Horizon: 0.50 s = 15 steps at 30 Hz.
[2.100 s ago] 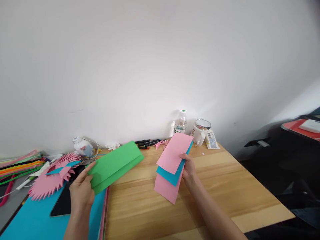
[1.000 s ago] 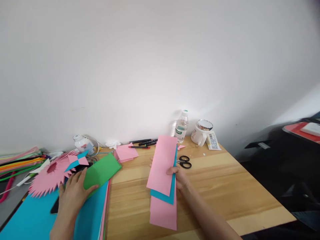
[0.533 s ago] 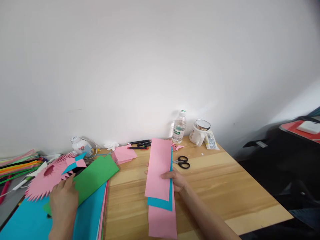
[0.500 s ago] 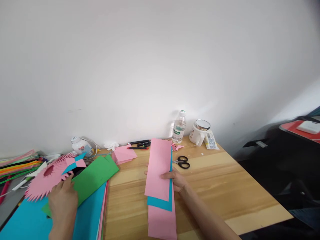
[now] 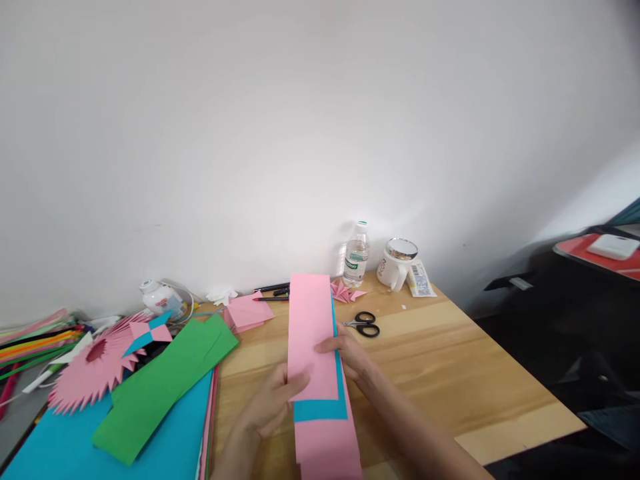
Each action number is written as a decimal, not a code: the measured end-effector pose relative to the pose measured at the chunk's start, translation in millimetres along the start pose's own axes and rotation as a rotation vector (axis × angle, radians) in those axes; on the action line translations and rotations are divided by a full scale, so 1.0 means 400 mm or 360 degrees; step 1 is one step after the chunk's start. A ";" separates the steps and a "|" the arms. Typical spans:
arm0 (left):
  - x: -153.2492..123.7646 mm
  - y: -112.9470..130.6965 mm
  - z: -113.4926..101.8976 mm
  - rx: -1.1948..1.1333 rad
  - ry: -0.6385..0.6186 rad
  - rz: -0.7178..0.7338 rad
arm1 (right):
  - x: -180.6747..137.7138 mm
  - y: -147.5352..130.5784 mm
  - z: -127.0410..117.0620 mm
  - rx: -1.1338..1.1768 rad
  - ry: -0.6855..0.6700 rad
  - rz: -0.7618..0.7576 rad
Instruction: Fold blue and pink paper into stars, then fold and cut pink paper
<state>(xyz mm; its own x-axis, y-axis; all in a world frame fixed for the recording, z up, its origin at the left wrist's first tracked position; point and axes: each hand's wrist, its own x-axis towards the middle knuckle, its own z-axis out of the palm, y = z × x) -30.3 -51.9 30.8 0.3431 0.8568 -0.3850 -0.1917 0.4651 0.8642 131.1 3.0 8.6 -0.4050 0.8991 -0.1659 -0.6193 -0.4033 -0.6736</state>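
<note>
Over the wooden table (image 5: 450,373) I hold a stack of long paper strips: a pink strip (image 5: 311,333) on top, a blue strip (image 5: 323,410) under it, another pink strip (image 5: 327,443) at the bottom. My right hand (image 5: 353,353) grips the stack's right edge with the thumb on top. My left hand (image 5: 273,403) touches the stack's left edge, thumb on the pink paper. The folded green paper (image 5: 160,387) lies free on the blue sheets (image 5: 55,447) at the left.
Black scissors (image 5: 364,325), a water bottle (image 5: 356,257), a white mug (image 5: 395,265) and pens (image 5: 273,291) stand toward the wall. Small pink squares (image 5: 247,311), a pink paper flower (image 5: 93,367), a glue bottle (image 5: 159,299) and coloured sticks (image 5: 30,337) lie at the left.
My left hand let go of the green paper, which now lies on the blue sheets, and came across to the strip stack. The stack turned upright and dropped nearer me.
</note>
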 end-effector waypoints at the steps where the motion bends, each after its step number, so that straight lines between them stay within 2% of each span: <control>1: 0.006 -0.009 0.015 -0.0070 -0.0064 -0.0040 | -0.003 -0.005 -0.002 -0.0004 -0.0053 0.0009; 5: 0.023 -0.012 0.040 -0.0168 -0.0055 -0.0123 | -0.003 -0.029 -0.013 0.0072 -0.0343 0.0061; 8: 0.027 -0.008 0.044 -0.0268 -0.0073 -0.0114 | 0.009 -0.042 -0.005 0.0108 -0.0367 0.0069; 12: 0.026 -0.025 0.045 -0.0697 -0.0489 -0.0058 | 0.019 -0.058 0.018 0.0168 -0.0377 0.0010; 15: 0.028 -0.037 0.060 -0.0918 -0.0721 -0.0023 | 0.019 -0.066 0.026 0.0212 -0.0466 0.0108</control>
<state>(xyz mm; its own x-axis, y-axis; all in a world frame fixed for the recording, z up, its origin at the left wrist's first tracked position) -1.7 -54.7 21.3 0.6720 0.7315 -0.1153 -0.5949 0.6260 0.5042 137.3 18.8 32.8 -0.6126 0.7901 0.0204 -0.6593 -0.4966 -0.5646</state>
